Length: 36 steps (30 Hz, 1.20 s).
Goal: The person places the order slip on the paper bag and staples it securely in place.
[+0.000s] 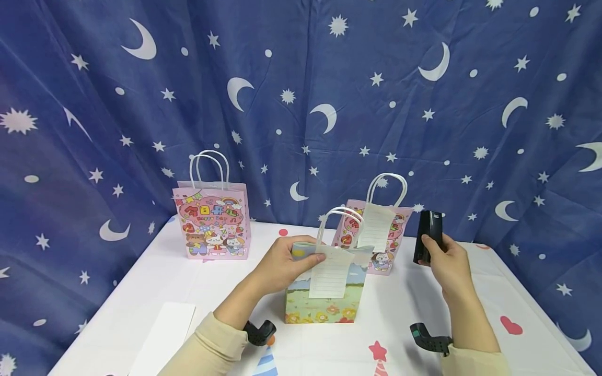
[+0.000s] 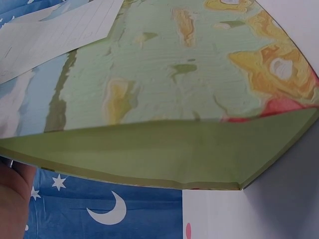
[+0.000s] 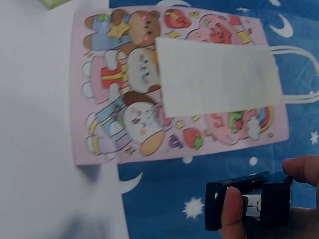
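A paper gift bag with a painted meadow and flowers (image 1: pixel 324 308) stands at the table's middle. My left hand (image 1: pixel 282 263) pinches its top left edge, thumb in front at the corner of a lined paper slip (image 1: pixel 329 277). That slip hangs over the bag's front below the white handles. In the left wrist view the bag's side (image 2: pixel 164 154) fills much of the frame. My right hand (image 1: pixel 449 261) grips a black stapler (image 1: pixel 429 235), raised to the right of the bags. Its metal part shows in the right wrist view, between the thumb and fingers.
Behind stands a pink cartoon gift bag (image 1: pixel 348 224) with another lined slip (image 1: pixel 376 227) on its front. A similar pink bag (image 1: pixel 216 224) is at the back left. White paper strips (image 1: pixel 164 334) lie at the front left. A dark blue star curtain (image 1: pixel 282 130) hangs behind the table.
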Tool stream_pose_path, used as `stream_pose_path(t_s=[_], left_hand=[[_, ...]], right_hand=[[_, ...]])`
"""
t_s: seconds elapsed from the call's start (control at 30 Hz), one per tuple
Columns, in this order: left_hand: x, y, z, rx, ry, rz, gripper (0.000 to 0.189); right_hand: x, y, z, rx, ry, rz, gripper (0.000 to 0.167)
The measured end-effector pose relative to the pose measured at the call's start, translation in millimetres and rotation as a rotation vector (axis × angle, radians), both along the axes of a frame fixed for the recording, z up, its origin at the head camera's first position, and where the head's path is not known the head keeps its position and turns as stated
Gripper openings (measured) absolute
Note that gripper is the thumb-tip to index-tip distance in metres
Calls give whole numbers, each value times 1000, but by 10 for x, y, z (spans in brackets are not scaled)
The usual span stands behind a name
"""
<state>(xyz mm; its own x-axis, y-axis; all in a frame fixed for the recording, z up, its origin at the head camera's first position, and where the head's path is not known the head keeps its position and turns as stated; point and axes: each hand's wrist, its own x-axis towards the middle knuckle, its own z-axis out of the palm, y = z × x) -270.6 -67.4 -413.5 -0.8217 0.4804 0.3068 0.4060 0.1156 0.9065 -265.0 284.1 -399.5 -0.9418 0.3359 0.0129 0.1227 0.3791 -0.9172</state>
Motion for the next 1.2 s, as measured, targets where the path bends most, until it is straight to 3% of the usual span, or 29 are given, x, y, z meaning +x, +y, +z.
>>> stream_pose_path(t_s=[0.77, 1.2], left_hand=[[-34, 2, -18, 15, 7, -27, 20], [-25, -4, -13, 27, -6, -24, 20]], right_hand=[[-146, 200, -441, 223, -224, 56, 73], [-164, 268, -554, 320, -367, 90, 76]])
